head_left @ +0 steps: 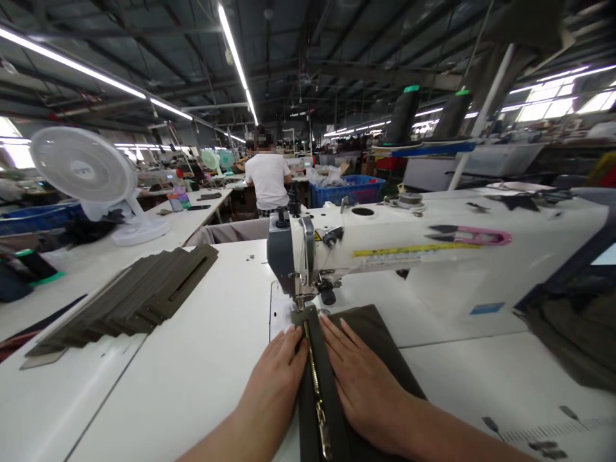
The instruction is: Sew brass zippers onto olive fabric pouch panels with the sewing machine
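Observation:
A dark olive fabric piece with a brass zipper down its middle lies under the presser foot of a white sewing machine. My left hand lies flat on the fabric to the left of the zipper, fingers stretched toward the foot. On the other side of the zipper my right hand presses flat on the fabric, fingers together and extended. Neither hand grips anything.
A fanned stack of olive fabric pieces lies on the table at the left. Pink thread snips rest on the machine's arm. A white fan stands at the far left. A person in a white shirt sits ahead, beside a blue crate.

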`<state>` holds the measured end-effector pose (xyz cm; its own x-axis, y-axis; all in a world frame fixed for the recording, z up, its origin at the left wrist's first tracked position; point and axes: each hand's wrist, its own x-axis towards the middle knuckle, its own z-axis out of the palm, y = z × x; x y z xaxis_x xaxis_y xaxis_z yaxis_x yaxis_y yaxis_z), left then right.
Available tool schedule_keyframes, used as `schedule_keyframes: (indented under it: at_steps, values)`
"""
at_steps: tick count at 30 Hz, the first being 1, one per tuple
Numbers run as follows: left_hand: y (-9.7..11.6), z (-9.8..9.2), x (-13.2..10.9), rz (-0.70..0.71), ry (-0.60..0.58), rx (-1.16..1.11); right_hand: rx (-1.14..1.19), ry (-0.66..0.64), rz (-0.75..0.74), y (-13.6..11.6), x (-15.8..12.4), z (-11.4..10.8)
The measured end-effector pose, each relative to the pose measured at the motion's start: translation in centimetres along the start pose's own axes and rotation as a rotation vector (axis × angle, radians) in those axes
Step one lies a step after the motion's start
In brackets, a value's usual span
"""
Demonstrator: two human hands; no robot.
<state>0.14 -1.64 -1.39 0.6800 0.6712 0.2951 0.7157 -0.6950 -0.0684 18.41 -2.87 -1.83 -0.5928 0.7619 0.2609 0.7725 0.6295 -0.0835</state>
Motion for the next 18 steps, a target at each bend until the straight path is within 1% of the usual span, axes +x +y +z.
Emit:
schedule_keyframes:
  at_steps: [4,7,9,12,18]
  values:
    - [-0.7,0.4,1.2,-0.001,0.01,0.034,-0.019,-0.019,0.012,0.9,1.0,0.3]
    - [-1.1,0.9,1.7,0.028,0.044,0.021,-0.039,-0.004,-0.013,1.4,1.4,0.6]
    - [-1.4,1.2,1.7,0.047,0.072,0.014,-0.064,0.029,-0.036,1.7,1.5,0.8]
    - [-1.5,1.6,1.5,0.036,0.107,0.028,-0.111,0.073,-0.058,1.9,1.4,1.2]
    - [-1.4,1.5,1.6,0.043,0.091,0.038,-0.118,0.079,-0.068,2.1,1.4,1.4]
